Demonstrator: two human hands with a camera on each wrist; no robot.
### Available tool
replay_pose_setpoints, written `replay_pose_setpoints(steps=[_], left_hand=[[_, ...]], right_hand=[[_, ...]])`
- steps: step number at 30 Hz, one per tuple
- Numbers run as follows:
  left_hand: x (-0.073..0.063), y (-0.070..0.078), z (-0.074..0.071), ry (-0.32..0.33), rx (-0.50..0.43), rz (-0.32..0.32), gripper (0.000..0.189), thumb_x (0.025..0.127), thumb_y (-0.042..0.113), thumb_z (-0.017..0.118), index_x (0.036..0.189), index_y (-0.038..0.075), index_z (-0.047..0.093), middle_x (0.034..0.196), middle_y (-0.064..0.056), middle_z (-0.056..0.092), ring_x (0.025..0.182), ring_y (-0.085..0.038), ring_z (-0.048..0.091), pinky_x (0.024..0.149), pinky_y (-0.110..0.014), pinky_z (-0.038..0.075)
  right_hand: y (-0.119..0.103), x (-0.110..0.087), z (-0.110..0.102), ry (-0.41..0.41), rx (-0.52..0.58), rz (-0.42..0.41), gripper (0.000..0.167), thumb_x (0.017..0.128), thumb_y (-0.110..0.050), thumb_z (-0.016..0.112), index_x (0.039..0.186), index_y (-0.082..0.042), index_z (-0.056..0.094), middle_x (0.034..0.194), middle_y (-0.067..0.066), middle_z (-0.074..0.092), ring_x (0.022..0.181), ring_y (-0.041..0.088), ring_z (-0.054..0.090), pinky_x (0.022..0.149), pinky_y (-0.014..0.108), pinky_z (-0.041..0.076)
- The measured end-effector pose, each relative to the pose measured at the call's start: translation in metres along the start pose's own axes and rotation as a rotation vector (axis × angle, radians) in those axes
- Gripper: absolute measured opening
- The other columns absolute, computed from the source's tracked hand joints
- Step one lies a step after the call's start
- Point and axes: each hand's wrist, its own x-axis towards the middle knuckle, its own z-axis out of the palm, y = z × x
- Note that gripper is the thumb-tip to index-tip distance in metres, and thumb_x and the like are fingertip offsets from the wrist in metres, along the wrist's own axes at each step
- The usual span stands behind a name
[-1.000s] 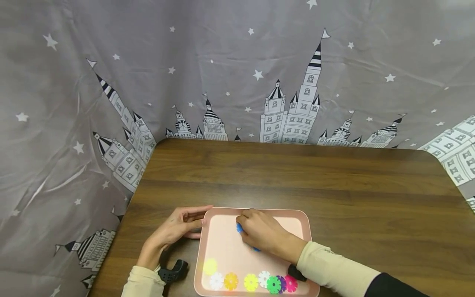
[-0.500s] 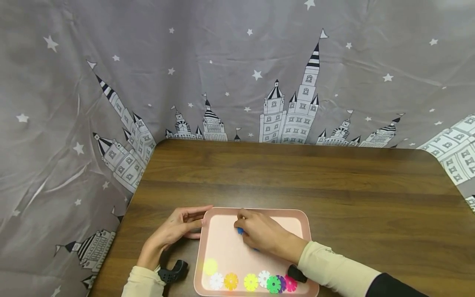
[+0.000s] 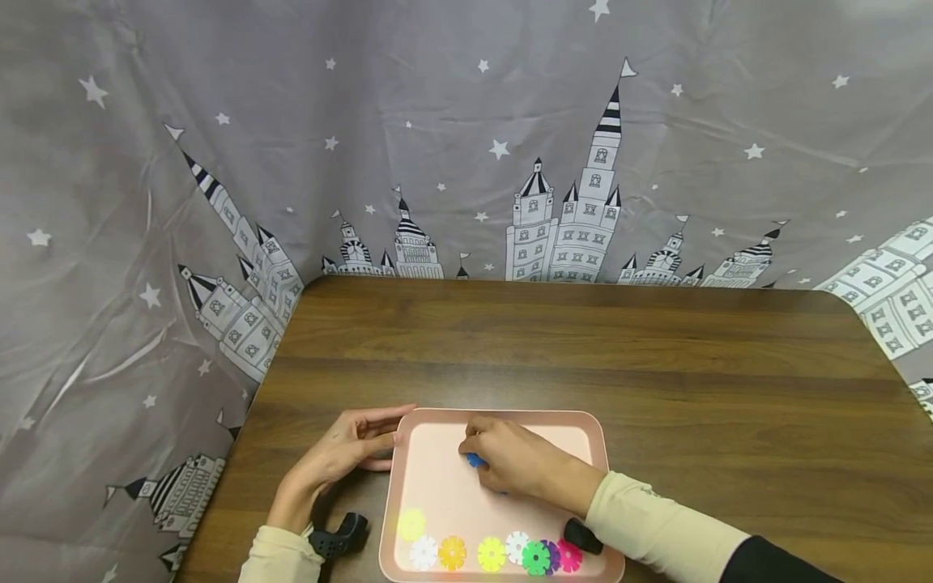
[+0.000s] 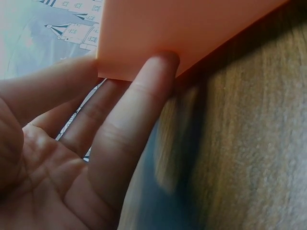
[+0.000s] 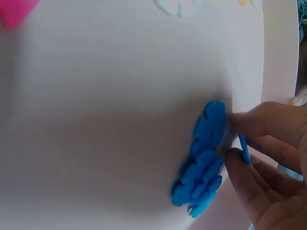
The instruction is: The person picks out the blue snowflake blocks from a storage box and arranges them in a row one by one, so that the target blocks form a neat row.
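My right hand (image 3: 521, 457) is over the pink tray (image 3: 389, 518), pinching a thin blue flower-shaped disc (image 5: 245, 149) between thumb and fingers. Right beside those fingertips, several blue flower discs (image 5: 204, 158) stand in an overlapping cluster on the tray floor. From the head view, my hand covers most of the blue pieces. At the tray's far left corner is my left hand (image 3: 338, 449), its fingers mostly straight. In the left wrist view its thumb (image 4: 156, 81) presses the tray's outer wall, while another finger touches the corner.
Along the tray's near side lie loose flower discs: pale yellow (image 3: 411, 525), white (image 3: 423, 553), orange (image 3: 452, 553), yellow (image 3: 492, 555), green (image 3: 535, 558), purple (image 3: 551, 555) and pink (image 3: 569, 556). A wooden table (image 3: 583, 348) carries the tray, with a grey castle-print curtain (image 3: 452, 97) behind.
My right hand's fingers have shifted a little, and less of the blue pieces shows around the hand. My left hand keeps its place at the tray corner.
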Motion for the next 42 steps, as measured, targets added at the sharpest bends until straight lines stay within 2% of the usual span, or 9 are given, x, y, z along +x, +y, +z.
replay_pose_setpoints(steps=[8,11,14,20,29,34,42], left_hand=[[0.000,0.001,0.000,0.001,0.011,-0.001,0.051,0.097,0.006,0.062,0.143,-0.008,0.044,0.136,-0.031,0.051,0.113,-0.028,0.061,0.082,-0.045,0.058],[-0.001,0.001,0.001,0.002,0.009,-0.004,0.052,0.097,0.006,0.062,0.143,-0.008,0.044,0.137,-0.031,0.050,0.112,-0.026,0.061,0.083,-0.046,0.058],[0.000,0.001,0.002,-0.001,0.012,-0.004,0.052,0.097,0.006,0.061,0.143,-0.009,0.043,0.137,-0.032,0.049,0.112,-0.024,0.061,0.083,-0.046,0.058],[0.000,0.001,0.004,-0.007,0.025,0.002,0.053,0.097,0.006,0.061,0.144,-0.009,0.042,0.139,-0.033,0.047,0.111,-0.021,0.062,0.083,-0.045,0.058],[0.000,0.003,0.004,-0.028,0.026,0.030,0.053,0.098,0.005,0.058,0.144,-0.012,0.038,0.138,-0.036,0.045,0.111,-0.019,0.062,0.083,-0.044,0.058],[0.002,0.002,0.005,-0.033,0.032,0.028,0.054,0.098,0.004,0.058,0.144,-0.013,0.037,0.138,-0.036,0.045,0.111,-0.019,0.063,0.084,-0.045,0.058],[0.002,0.004,0.006,-0.013,0.067,0.005,0.054,0.097,0.006,0.061,0.144,-0.009,0.040,0.140,-0.031,0.046,0.111,-0.018,0.063,0.083,-0.045,0.058]], right_hand=[[-0.003,-0.002,-0.004,-0.019,-0.012,0.029,0.020,0.078,0.007,0.067,0.094,-0.004,0.073,0.097,0.003,0.062,0.078,0.005,0.053,0.068,0.010,0.049],[-0.004,-0.005,-0.008,-0.014,0.027,0.055,0.024,0.079,0.004,0.067,0.101,-0.003,0.073,0.101,0.003,0.063,0.083,0.005,0.057,0.071,0.011,0.050],[-0.004,-0.012,-0.015,0.014,0.092,0.099,0.028,0.083,-0.001,0.067,0.110,-0.003,0.073,0.110,0.003,0.064,0.095,0.009,0.061,0.081,0.017,0.054],[0.000,-0.034,-0.031,0.138,0.194,0.115,0.028,0.087,-0.007,0.071,0.115,-0.004,0.072,0.120,0.004,0.067,0.113,0.018,0.062,0.097,0.032,0.053],[0.013,-0.072,-0.046,0.329,0.363,0.185,0.032,0.084,-0.009,0.077,0.116,-0.006,0.074,0.118,0.003,0.070,0.114,0.018,0.063,0.098,0.039,0.053],[0.025,-0.095,-0.053,0.425,0.361,0.218,0.033,0.082,-0.006,0.077,0.115,-0.006,0.074,0.114,0.000,0.071,0.111,0.017,0.064,0.094,0.039,0.055],[0.050,-0.135,-0.056,0.583,0.279,0.288,0.035,0.077,-0.001,0.080,0.111,-0.008,0.076,0.111,-0.002,0.072,0.105,0.016,0.066,0.087,0.037,0.058]])
